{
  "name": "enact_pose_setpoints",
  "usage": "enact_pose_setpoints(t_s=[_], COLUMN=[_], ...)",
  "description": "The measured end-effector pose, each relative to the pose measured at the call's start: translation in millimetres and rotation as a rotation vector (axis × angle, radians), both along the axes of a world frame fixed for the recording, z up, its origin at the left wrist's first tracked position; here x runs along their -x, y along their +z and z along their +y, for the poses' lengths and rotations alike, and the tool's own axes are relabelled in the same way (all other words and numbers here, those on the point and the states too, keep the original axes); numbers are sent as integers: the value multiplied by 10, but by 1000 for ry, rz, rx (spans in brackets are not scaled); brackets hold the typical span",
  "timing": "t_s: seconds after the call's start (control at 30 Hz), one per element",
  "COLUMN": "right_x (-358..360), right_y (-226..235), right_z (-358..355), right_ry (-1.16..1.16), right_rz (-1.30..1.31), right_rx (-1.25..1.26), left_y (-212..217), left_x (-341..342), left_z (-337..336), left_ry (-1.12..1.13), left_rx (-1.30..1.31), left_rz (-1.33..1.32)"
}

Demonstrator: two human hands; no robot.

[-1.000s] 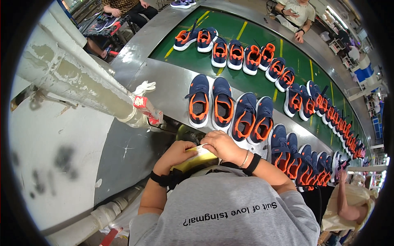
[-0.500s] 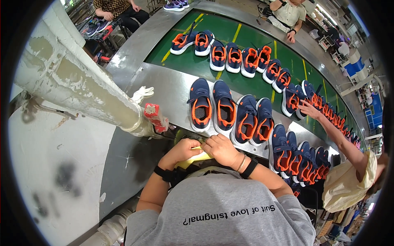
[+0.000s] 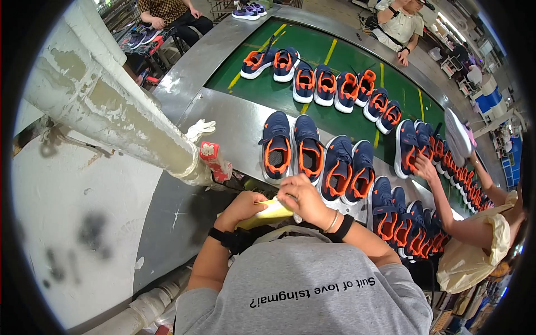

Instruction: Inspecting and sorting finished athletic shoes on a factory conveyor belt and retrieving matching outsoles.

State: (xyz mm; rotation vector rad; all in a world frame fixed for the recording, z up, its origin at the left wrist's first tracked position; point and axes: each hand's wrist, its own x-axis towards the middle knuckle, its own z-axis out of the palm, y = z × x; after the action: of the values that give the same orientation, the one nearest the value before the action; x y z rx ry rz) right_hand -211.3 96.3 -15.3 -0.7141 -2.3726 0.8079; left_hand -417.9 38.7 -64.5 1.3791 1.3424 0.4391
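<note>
My left hand [image 3: 243, 207] is closed on the edge of a yellow sheet-like piece [image 3: 271, 210] with a whitish upper face, held low in front of my chest. Just to its right is my right hand [image 3: 306, 200], its fingers curled together over the sheet's right end; whatever they pinch is too small to make out. Beyond my hands, two pairs of navy shoes with orange linings stand on the metal ledge, a left pair [image 3: 292, 146] and a right pair [image 3: 350, 169]. The right hand is close to the heels of these shoes.
A green conveyor belt [image 3: 312, 53] carries a row of similar shoes [image 3: 346, 92]. More shoes [image 3: 399, 215] are crowded at the right. A co-worker's arm [image 3: 441, 192] reaches among them. At left are a peeling pipe [image 3: 120, 111], a red block [image 3: 215, 162] and a white glove [image 3: 200, 129].
My right hand has lifted slightly off the yellow sheet, exposing its whitish face. The co-worker at right now holds up a white-soled shoe while the other hand touches a navy shoe. The view has shifted slightly.
</note>
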Motion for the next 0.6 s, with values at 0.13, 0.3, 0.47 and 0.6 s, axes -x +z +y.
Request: enact_pose_setpoints(t_s=[0.13,0.3,0.47,0.6], right_x=[158,154,-341,-346], right_y=[-94,-409,-276,-213], right_z=[164,313,382,353], right_ry=[-106,-32,90,135], right_rz=[46,-313,-490,-459], right_rx=[195,14,2,25], left_y=[-66,-120,-128,-156], left_x=[-54,-84,-158,-224], left_z=[-50,-86,103,262], left_ry=[-67,34,-12,-37], left_rx=[-343,-443,-741,-836], left_rz=[328,399,467,399])
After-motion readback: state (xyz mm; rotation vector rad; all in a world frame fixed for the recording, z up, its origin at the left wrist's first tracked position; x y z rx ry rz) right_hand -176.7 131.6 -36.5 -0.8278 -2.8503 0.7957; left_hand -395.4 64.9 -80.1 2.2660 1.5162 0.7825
